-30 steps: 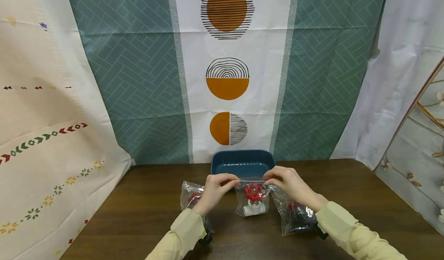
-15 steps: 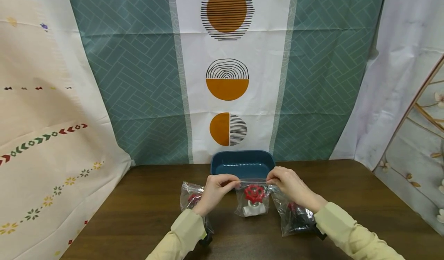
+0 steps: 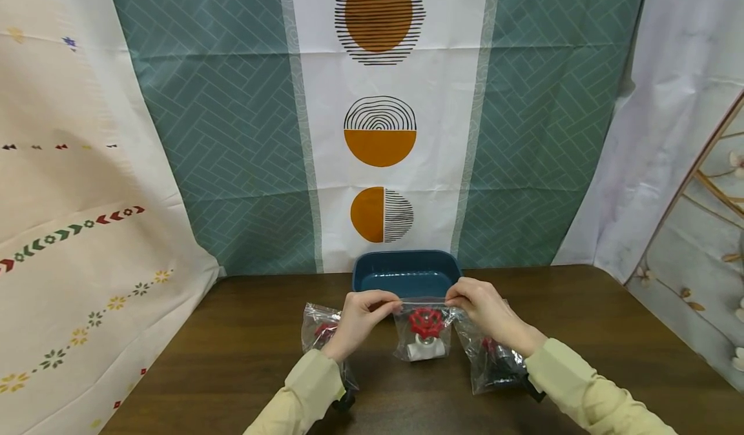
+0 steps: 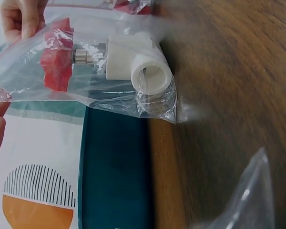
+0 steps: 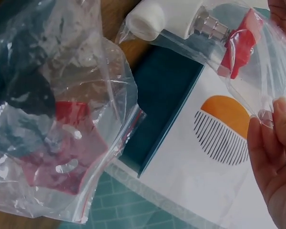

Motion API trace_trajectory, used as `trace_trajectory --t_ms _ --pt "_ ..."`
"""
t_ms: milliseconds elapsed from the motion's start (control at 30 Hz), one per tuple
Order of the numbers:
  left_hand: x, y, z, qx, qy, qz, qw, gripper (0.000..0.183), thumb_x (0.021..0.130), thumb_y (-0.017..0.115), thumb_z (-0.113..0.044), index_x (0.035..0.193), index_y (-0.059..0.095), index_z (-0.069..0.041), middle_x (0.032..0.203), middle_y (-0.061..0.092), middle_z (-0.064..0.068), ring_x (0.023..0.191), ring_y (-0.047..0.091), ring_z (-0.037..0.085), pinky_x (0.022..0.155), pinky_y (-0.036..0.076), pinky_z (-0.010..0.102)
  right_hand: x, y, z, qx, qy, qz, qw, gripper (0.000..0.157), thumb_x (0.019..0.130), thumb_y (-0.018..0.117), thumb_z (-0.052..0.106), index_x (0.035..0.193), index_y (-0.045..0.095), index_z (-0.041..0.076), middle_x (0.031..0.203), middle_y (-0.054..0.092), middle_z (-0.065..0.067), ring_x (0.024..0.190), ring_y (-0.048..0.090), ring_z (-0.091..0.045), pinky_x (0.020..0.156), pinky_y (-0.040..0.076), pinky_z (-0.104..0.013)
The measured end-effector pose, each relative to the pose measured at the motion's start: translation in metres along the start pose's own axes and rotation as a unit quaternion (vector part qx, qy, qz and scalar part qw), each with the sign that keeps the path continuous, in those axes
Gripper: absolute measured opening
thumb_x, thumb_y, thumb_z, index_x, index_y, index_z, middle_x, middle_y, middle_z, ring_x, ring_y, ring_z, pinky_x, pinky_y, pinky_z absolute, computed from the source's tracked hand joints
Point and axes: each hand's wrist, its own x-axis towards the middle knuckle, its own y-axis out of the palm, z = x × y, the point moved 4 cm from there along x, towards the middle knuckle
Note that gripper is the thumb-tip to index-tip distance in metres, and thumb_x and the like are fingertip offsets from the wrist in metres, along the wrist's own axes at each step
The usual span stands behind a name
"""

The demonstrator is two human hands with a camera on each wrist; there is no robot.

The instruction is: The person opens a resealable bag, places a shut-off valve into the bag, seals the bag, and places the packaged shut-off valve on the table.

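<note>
In the head view a clear zip bag (image 3: 403,346) hangs upright above the table. Inside it is a white pipe valve (image 3: 427,350) with a red handwheel (image 3: 426,323). My left hand (image 3: 357,324) pinches the bag's top left corner between thumb and fingers. At the top right corner my right hand (image 3: 485,309) pinches the same edge. The zip edge is stretched straight between both hands. From the right wrist view, the valve's metal stem (image 5: 210,25) shows through the plastic, and my right hand's fingertips (image 5: 282,109) press on the film.
A dark blue bin (image 3: 372,266) stands at the table's back, behind the held bag. Another bagged red-handled valve (image 3: 324,332) lies left, partly behind my left hand. On the right, a third bag (image 3: 482,374) holds a red handwheel and a dark part. Patterned cloths hang behind.
My right hand's fingers have moved slightly right along the bag's top edge since the earliest frame. The left hand and the valve stay nearly still.
</note>
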Motion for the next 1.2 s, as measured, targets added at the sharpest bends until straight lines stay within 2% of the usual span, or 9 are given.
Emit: trace_trajectory --t_ms 233,400,533,733,833,967,1067,1200 --pt "0.0 -0.001 -0.002 0.008 0.014 0.004 0.9999 0.012 0.084 0.058 0.007 0.091 0.067 0.005 0.085 0.065 0.015 0.076 0.063 0.023 0.07 0.05 0.03 -0.002 -0.002 0.003 0.016 -0.027 0.008 0.999 0.022 0.072 0.068 -0.01 0.082 0.061 0.008 0.076 0.053 0.005 0.067 0.052 -0.007 0.06 0.047 -0.02" --pt "0.001 -0.001 -0.003 0.012 0.012 0.002 0.9999 0.011 0.083 0.059 0.007 0.091 0.067 0.005 0.084 0.065 0.014 0.075 0.063 0.023 0.07 0.05 0.029 -0.003 -0.008 0.002 0.059 -0.049 0.032 0.997 0.024 0.071 0.069 -0.011 0.086 0.063 0.007 0.081 0.058 0.003 0.069 0.055 -0.009 0.062 0.047 -0.019" --pt "0.002 -0.002 -0.003 0.012 0.011 0.0 0.9999 0.011 0.083 0.059 0.007 0.091 0.067 0.005 0.084 0.065 0.014 0.075 0.063 0.023 0.07 0.05 0.029 -0.001 -0.011 0.0 0.059 -0.052 0.056 0.995 0.025 0.069 0.07 -0.011 0.087 0.065 0.006 0.083 0.06 0.001 0.072 0.056 -0.009 0.064 0.048 -0.02" --pt "0.002 -0.002 -0.004 0.009 0.007 0.0 0.9999 0.011 0.083 0.059 0.007 0.091 0.067 0.005 0.084 0.065 0.014 0.075 0.063 0.023 0.07 0.05 0.03 0.001 -0.01 0.0 0.052 -0.002 0.096 0.994 0.022 0.074 0.067 -0.011 0.089 0.064 0.005 0.085 0.06 0.002 0.075 0.056 -0.009 0.066 0.049 -0.025" --pt "0.002 -0.001 -0.002 0.003 -0.007 -0.003 1.0 0.01 0.083 0.06 0.006 0.09 0.066 0.005 0.083 0.065 0.015 0.074 0.062 0.025 0.07 0.05 0.03 0.001 -0.009 -0.002 0.044 0.013 0.096 0.994 0.021 0.075 0.067 -0.008 0.089 0.064 0.006 0.085 0.06 0.002 0.074 0.056 -0.009 0.065 0.049 -0.025" --pt "0.002 -0.001 -0.001 -0.006 -0.031 -0.001 0.9995 0.009 0.084 0.059 0.005 0.09 0.066 0.006 0.083 0.065 0.015 0.074 0.062 0.026 0.07 0.05 0.03 -0.001 -0.007 -0.008 0.059 0.048 0.096 0.992 0.018 0.079 0.067 -0.002 0.094 0.065 0.006 0.086 0.06 0.004 0.073 0.055 -0.007 0.064 0.05 -0.027" --pt "0.001 0.0 0.0 -0.01 -0.041 0.006 0.9991 0.009 0.085 0.059 0.004 0.091 0.066 0.006 0.084 0.065 0.015 0.075 0.061 0.027 0.07 0.05 0.03 -0.003 -0.004 -0.012 0.079 0.084 0.105 0.988 0.015 0.081 0.067 0.006 0.095 0.064 0.009 0.086 0.059 0.007 0.071 0.054 -0.007 0.063 0.049 -0.027" --pt "0.0 0.002 0.008 -0.022 -0.05 0.013 0.9984 0.009 0.086 0.058 0.003 0.091 0.065 0.004 0.086 0.064 0.013 0.074 0.061 0.028 0.068 0.05 0.031 -0.006 -0.002 -0.017 0.112 0.131 0.123 0.977 0.007 0.082 0.068 0.015 0.086 0.063 0.014 0.087 0.058 0.005 0.074 0.054 -0.012 0.063 0.047 -0.026"
